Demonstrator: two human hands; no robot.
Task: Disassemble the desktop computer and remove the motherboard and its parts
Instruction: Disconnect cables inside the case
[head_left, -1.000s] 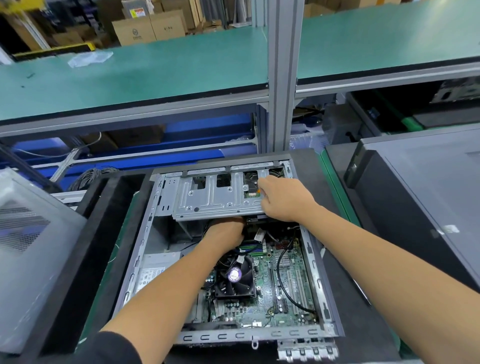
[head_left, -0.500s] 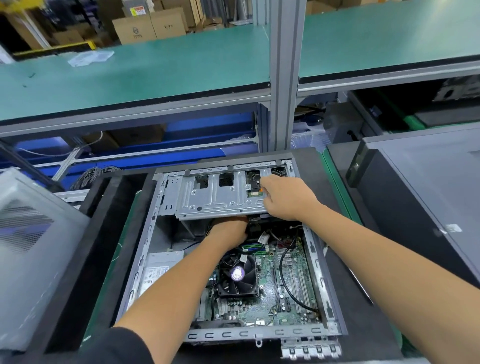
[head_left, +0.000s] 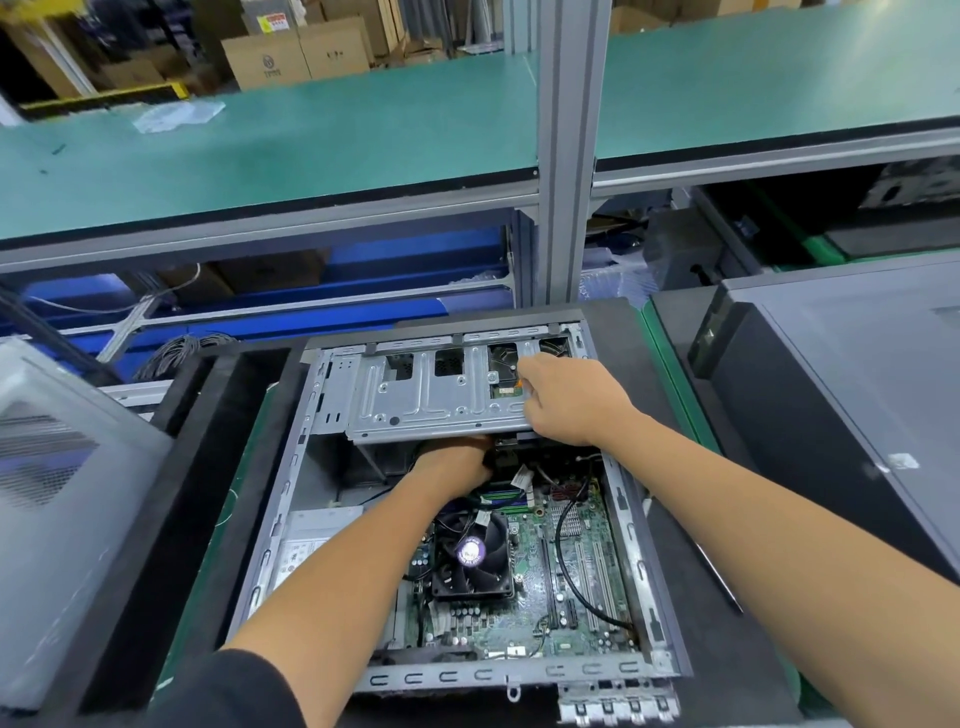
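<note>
An open desktop case (head_left: 629, 525) lies on its side in front of me. Inside it sits the green motherboard (head_left: 524, 618) with a black CPU fan (head_left: 470, 558) and a black cable (head_left: 563, 561) looped across it. A silver drive cage (head_left: 415, 402) spans the far end of the case. My right hand (head_left: 571, 400) holds the cage's right end, fingers curled over its top. My left hand (head_left: 457, 460) reaches under the cage's front edge beside a black connector. Its fingers are hidden there.
A silver power supply (head_left: 306, 545) fills the case's left side. A grey side panel (head_left: 67, 493) lies at the left, and another dark computer case (head_left: 857, 395) at the right. An aluminium post (head_left: 566, 156) and a green shelf (head_left: 337, 140) stand behind.
Both hands stay at almost the same places on and under the drive cage. Only the view has shifted a little.
</note>
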